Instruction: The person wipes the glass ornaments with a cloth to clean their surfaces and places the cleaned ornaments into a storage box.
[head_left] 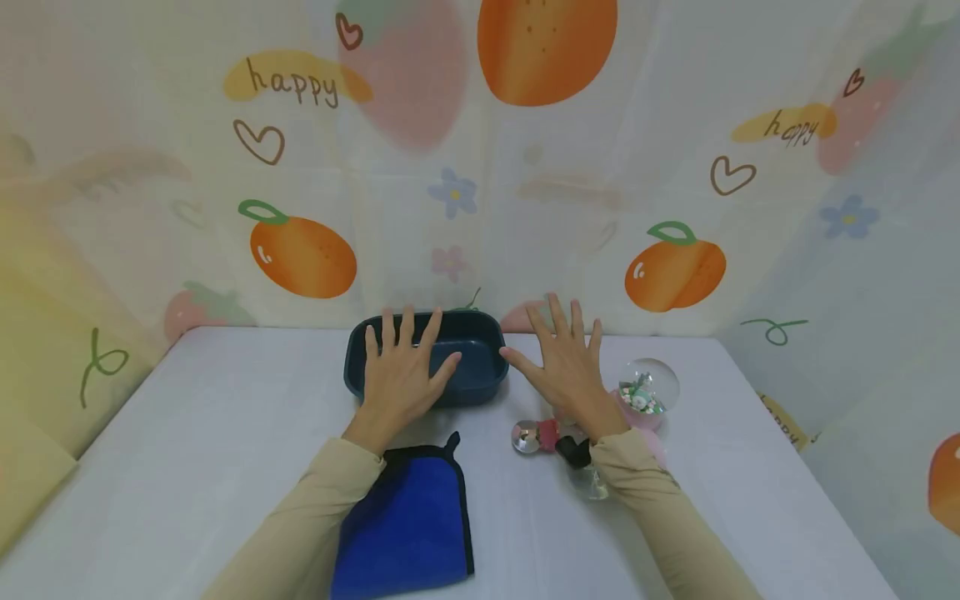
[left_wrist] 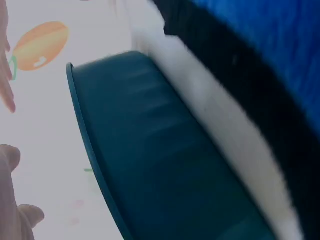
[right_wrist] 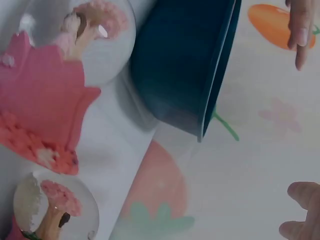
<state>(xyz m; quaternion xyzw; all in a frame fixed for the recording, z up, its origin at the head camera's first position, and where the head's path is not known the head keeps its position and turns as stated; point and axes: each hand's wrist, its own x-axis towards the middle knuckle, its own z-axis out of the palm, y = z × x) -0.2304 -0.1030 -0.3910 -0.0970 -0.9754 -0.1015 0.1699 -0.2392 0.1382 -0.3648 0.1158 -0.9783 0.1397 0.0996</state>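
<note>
My left hand (head_left: 401, 371) is raised with its fingers spread, overlapping the left part of a dark teal plastic basin (head_left: 474, 360) in the head view. Spread in the same way, my right hand (head_left: 566, 371) hovers just right of the basin, its thumb tip right at the rim in that view. Neither hand holds anything. Below the right hand and wrist lie several snow globes, partly hidden by the arm. One has a clear dome and a pink base (right_wrist: 45, 95); a smaller globe (head_left: 527, 437) lies on its side.
A blue cloth (head_left: 412, 521) with black edging and a hanging loop lies in front of the basin, partly under the left forearm. Another snow globe (head_left: 647, 387) stands to the right. A fruit-printed curtain (head_left: 480, 208) hangs behind the white table (head_left: 225, 417).
</note>
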